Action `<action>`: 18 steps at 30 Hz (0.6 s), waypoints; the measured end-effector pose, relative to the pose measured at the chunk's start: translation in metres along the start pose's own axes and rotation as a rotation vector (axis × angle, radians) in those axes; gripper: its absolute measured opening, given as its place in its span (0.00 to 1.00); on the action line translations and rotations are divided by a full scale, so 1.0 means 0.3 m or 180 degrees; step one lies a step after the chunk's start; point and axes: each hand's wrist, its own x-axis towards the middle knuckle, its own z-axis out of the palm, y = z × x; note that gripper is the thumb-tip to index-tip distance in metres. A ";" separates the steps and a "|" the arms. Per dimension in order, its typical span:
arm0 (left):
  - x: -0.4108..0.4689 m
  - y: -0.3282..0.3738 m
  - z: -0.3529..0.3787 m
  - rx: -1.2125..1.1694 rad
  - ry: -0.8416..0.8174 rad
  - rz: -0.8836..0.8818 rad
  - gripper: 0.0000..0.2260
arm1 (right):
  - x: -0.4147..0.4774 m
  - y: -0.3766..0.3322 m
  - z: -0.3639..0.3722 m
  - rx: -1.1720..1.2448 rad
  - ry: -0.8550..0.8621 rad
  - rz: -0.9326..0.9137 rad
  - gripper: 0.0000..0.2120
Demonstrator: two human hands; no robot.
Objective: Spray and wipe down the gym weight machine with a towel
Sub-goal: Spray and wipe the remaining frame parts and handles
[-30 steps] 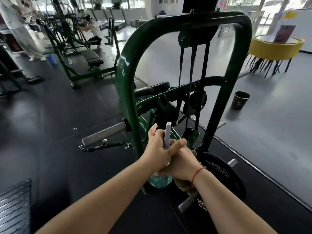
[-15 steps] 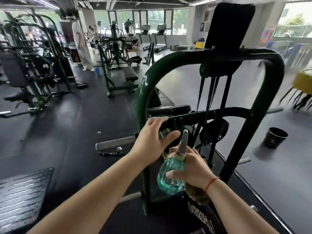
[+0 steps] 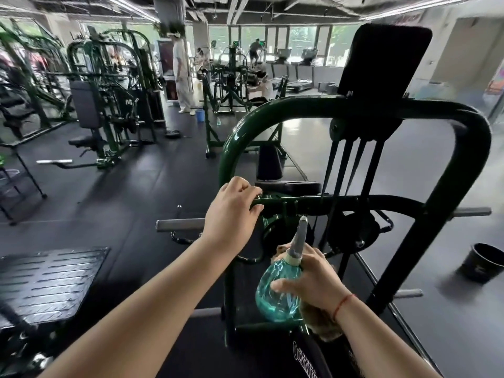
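The dark green weight machine frame [image 3: 234, 148] arches in front of me, with black straps and a black pad on top. My left hand [image 3: 231, 211] curls its fingers over the machine's horizontal green bar [image 3: 327, 204]. My right hand [image 3: 311, 274] grips a round teal spray bottle [image 3: 275, 296] with a grey nozzle pointing up at that bar. A brown towel [image 3: 321, 320] hangs from under the same hand, partly hidden by the wrist.
A black bucket [image 3: 482, 264] stands on the grey floor at right. A black weight plate [image 3: 308, 356] sits low on the machine. A ridged metal footplate [image 3: 46, 282] lies at left. Other machines and people stand farther back.
My left hand let go of the bottle's nozzle and moved up onto the green bar. The right hand keeps the bottle, now lower. My view tilted upward.
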 end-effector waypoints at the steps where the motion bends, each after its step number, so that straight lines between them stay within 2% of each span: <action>1: -0.004 0.008 -0.003 0.0075 -0.0056 -0.0054 0.13 | -0.002 0.009 -0.004 -0.0001 0.0006 -0.0002 0.28; 6: -0.033 0.034 -0.008 0.0329 -0.0416 -0.0418 0.15 | -0.015 0.035 -0.021 0.0076 0.0042 -0.0033 0.30; 9: -0.044 0.043 -0.012 0.0382 -0.0513 -0.0500 0.15 | -0.024 0.040 -0.023 0.0053 0.0029 -0.0049 0.27; 18: -0.056 0.040 -0.013 0.0377 -0.0508 -0.0512 0.13 | -0.055 0.043 -0.021 -0.0061 0.0045 -0.0050 0.25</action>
